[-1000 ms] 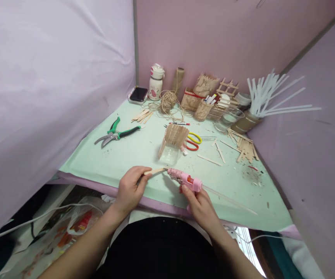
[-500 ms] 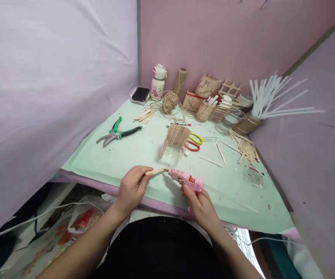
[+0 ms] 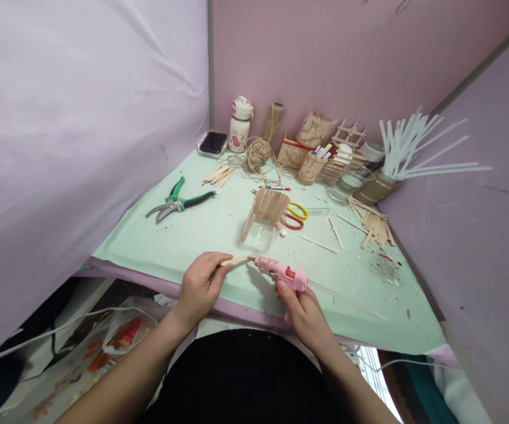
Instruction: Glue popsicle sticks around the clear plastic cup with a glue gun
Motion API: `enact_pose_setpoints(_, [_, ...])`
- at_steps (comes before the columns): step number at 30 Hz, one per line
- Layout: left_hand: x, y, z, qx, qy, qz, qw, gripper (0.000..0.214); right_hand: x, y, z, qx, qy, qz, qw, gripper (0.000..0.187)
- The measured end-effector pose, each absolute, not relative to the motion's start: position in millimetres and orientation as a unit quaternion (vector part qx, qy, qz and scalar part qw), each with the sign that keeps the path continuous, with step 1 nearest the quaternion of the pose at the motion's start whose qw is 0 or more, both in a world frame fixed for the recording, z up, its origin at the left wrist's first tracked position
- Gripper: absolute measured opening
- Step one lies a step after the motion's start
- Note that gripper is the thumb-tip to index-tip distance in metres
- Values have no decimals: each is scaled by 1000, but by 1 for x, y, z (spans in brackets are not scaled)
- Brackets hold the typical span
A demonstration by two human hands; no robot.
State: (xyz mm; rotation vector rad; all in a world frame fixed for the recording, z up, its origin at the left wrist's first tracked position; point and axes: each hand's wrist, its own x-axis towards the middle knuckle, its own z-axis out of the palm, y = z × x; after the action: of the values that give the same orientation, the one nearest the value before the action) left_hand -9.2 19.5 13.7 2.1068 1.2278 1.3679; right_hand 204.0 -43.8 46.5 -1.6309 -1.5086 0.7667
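Between the thumb and fingers of my left hand (image 3: 202, 284) is one end of a flat wooden craft stick (image 3: 236, 259). My right hand (image 3: 302, 306) is closed round the handle of a pink hot glue gun (image 3: 283, 273), and a long clear glue stick (image 3: 351, 301) juts from its back. The gun's nozzle is at the craft stick's far end; whether any glue is coming out is too small to tell. Just beyond them stands a clear plastic box (image 3: 259, 234) with craft sticks (image 3: 268, 206) lining its back and left side.
Green-handled pruning shears (image 3: 177, 201) lie open at left. Scissors (image 3: 297, 218) sit behind the box. Loose craft sticks (image 3: 374, 227) are piled at right, near a holder of white glue sticks (image 3: 406, 147). Twine (image 3: 258, 154), a bottle (image 3: 240, 126) and a phone (image 3: 213, 142) stand along the back.
The glue gun has shifted very slightly left along the craft stick. Both hands keep their grip, and the things on the table stay where they were.
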Motion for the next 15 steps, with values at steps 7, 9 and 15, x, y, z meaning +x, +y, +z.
enact_pose_setpoints(7, [-10, 20, 13, 742, 435, 482, 168, 15, 205, -44, 45, -638, -595, 316, 373, 44])
enact_pose_setpoints(9, [-10, 20, 13, 742, 434, 483, 166, 14, 205, -44, 45, -641, -594, 315, 370, 43])
enact_pose_setpoints(15, [-9, 20, 14, 741, 439, 479, 169, 15, 205, -44, 49, -644, -597, 307, 365, 43])
